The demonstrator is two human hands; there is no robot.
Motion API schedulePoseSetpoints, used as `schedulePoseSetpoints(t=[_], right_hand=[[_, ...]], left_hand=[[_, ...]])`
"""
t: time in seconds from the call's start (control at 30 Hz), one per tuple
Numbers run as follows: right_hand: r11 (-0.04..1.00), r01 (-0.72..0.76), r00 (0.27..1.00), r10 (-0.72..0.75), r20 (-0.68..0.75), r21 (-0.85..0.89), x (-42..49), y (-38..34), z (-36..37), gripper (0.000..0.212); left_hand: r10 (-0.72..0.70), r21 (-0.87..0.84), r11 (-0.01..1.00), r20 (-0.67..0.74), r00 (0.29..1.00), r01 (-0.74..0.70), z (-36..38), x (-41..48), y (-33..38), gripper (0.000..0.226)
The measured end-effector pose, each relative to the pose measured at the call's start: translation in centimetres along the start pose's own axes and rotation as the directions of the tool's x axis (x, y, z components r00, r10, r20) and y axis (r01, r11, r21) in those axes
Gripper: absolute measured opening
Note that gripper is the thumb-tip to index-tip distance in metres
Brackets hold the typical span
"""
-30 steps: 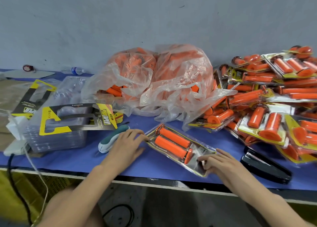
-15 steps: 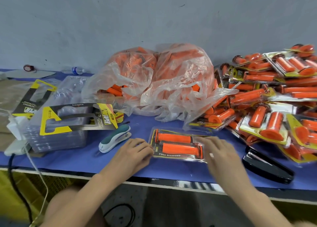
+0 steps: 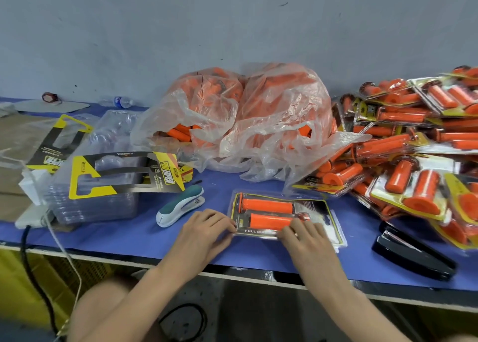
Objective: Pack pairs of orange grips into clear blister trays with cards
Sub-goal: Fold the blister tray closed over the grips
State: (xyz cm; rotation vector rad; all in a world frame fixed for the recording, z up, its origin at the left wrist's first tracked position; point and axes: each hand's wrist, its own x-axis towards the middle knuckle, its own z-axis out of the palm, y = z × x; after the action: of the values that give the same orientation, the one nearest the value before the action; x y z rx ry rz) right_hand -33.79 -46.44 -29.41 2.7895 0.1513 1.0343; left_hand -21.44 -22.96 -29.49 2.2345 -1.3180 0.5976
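Note:
A clear blister pack [image 3: 314, 210] with a printed card and two orange grips [image 3: 269, 206] lies flat near the blue table's front edge, long side facing me. My left hand [image 3: 204, 229] touches the pack's near left corner with bent fingertips. My right hand [image 3: 306, 237] presses its fingers down on the near edge, covering part of the card. A stack of empty clear trays [image 3: 88, 210] with a yellow-black card [image 3: 124, 173] on top stands at the left. A clear plastic bag of loose orange grips [image 3: 245, 116] sits behind the pack.
A heap of packed blister trays [image 3: 413, 145] fills the right side. A teal-white stapler [image 3: 181, 208] lies left of my left hand, a black stapler [image 3: 413, 255] at the near right. More cards [image 3: 59, 140], a water bottle [image 3: 119, 101] and a cable [image 3: 62, 248] are at the left.
The pack was turned from a diagonal lie to square with the table edge. My right hand moved from its right end onto its near edge; my left hand closed in on the near left corner.

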Motion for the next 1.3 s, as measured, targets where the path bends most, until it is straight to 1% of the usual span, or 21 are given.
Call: schedulePoseSetpoints(t=[0.1, 0.23, 0.37, 0.43, 0.53, 0.67, 0.73, 0.8, 0.9, 1.0, 1.07, 1.13, 1.17, 1.2, 1.3], right_hand=[[0.998, -0.017, 0.999, 0.015, -0.034, -0.061, -2.0, 2.8, -0.5, 0.012], [0.993, 0.004, 0.999, -0.01, -0.049, -0.121, -3.4, 4.9, -0.9, 0.015], [0.99, -0.025, 0.994, 0.009, -0.112, -0.14, -3.3, 5.4, -1.3, 0.024], [0.99, 0.011, 0.991, -0.03, -0.133, -0.14, -3.0, 4.8, -1.2, 0.023], [0.994, 0.058, 0.988, -0.07, -0.14, -0.089, -2.9, 4.8, -1.1, 0.025], [0.995, 0.099, 0.992, -0.096, -0.08, 0.028, -3.0, 5.0, -1.3, 0.024], [0.994, 0.088, 0.996, -0.086, -0.038, 0.066, -2.7, 4.9, -1.5, 0.024], [0.997, 0.036, 0.999, -0.037, 0.004, 0.07, -2.4, 4.5, -1.5, 0.022], [0.997, -0.049, 0.997, 0.044, 0.068, 0.066, -1.7, 4.1, -1.5, 0.01], [0.986, -0.117, 0.987, 0.102, 0.12, 0.122, -1.5, 4.0, -1.7, 0.019], [0.969, -0.145, 0.985, 0.121, 0.125, 0.198, -1.7, 4.1, -1.9, 0.018], [0.956, -0.136, 0.988, 0.113, 0.1, 0.262, -1.7, 4.2, -2.0, 0.017], [0.953, -0.128, 0.991, 0.109, 0.083, 0.274, -1.5, 4.3, -1.8, 0.019], [0.952, -0.136, 0.989, 0.114, 0.093, 0.275, -1.1, 4.5, -1.8, 0.02], [0.956, -0.217, 0.958, 0.17, 0.229, 0.198, 0.2, 3.7, -2.0, 0.021]], left_hand=[[0.021, 0.013, 1.0, 0.008, 1.0, -0.021, -0.2, 0.0, -0.2, 0.011], [0.017, 0.031, 0.999, 0.03, 0.999, -0.018, -0.9, 0.0, -0.7, 0.011], [-0.028, 0.046, 0.999, 0.061, 0.998, 0.026, -1.9, 0.0, -1.7, 0.013], [-0.071, 0.061, 0.996, 0.075, 0.995, 0.067, -2.0, 0.1, -1.8, 0.019], [-0.063, 0.135, 0.989, 0.075, 0.995, 0.052, -1.6, 0.3, -1.2, 0.025], [0.02, 0.146, 0.989, 0.081, 0.997, -0.032, -0.5, 0.5, 0.1, 0.025], [0.058, 0.152, 0.986, 0.091, 0.994, -0.072, -0.2, 0.7, 0.5, 0.024], [0.082, 0.13, 0.987, 0.084, 0.993, -0.092, 0.0, 0.9, 0.9, 0.025], [0.156, 0.094, 0.982, 0.064, 0.986, -0.162, 0.6, 0.9, 2.0, 0.023], [0.224, 0.091, 0.969, 0.074, 0.972, -0.231, 0.7, 0.2, 2.0, 0.019], [0.184, 0.072, 0.979, 0.06, 0.981, -0.189, 0.0, -0.1, 0.8, 0.025], [0.091, 0.033, 0.995, 0.062, 0.994, -0.093, -1.0, -0.2, -0.3, 0.034], [0.067, 0.031, 0.997, 0.07, 0.995, -0.069, -1.3, -0.2, -0.6, 0.036], [0.068, 0.044, 0.997, 0.072, 0.995, -0.071, -1.5, -0.1, -0.5, 0.036], [0.141, 0.068, 0.987, 0.059, 0.988, -0.145, -1.3, -0.2, 0.6, 0.033]])
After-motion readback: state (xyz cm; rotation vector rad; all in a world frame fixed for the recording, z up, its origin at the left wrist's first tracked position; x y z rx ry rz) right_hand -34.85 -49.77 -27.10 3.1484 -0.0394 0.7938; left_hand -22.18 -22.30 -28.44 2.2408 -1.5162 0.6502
